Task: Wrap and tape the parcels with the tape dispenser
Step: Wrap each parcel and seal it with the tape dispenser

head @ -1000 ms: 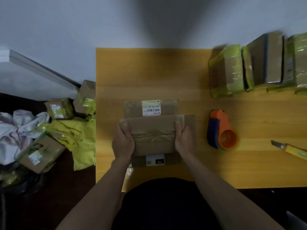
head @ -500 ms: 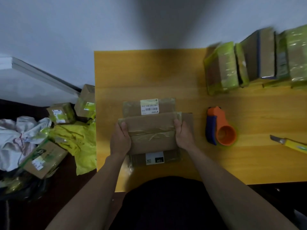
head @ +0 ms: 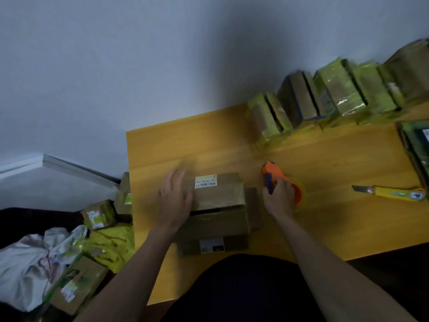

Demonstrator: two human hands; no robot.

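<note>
Two hands are at work on the yellow table [head: 209,140], and reading from the left, the left hand [head: 175,198] lies with straight fingers flat on the left end of the top parcel [head: 219,194], pressing it and gripping nothing. That parcel sits on a stack of brown parcels [head: 216,225] near the table's front edge, with its long axis running left to right across the person's body. Just beside the stack to the right, apart from it, the right hand [head: 278,197] has its fingers curled round the tape dispenser [head: 282,187], which rests on the table. So the parcels lie directly left of the grip, and the likely next move is a short carry leftward over bare wood. Farther right lies a yellow utility knife [head: 392,193], well apart. A row of wrapped parcels [head: 336,96] stands along the back edge, clear of that path.
</note>
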